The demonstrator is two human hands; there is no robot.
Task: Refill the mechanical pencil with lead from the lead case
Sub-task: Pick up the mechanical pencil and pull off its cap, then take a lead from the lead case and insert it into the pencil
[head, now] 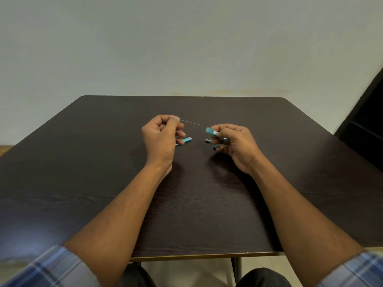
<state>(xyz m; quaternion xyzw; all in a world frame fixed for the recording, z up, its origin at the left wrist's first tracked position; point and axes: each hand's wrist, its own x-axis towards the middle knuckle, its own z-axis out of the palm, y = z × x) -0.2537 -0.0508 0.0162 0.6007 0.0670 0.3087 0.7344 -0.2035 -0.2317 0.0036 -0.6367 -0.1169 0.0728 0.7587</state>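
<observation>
Head view: left grip [160,139] pinches lead [189,122] beside lead case [211,131] held in right grip [236,146].

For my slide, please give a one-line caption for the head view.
Over a dark table, the left hand pinches a thin lead while the right hand grips the teal lead case.

left hand [163,137]: fingers [179,133] curled, pinching | right hand [234,143]: fingers [220,129] curled, gripping | hands apart
</observation>
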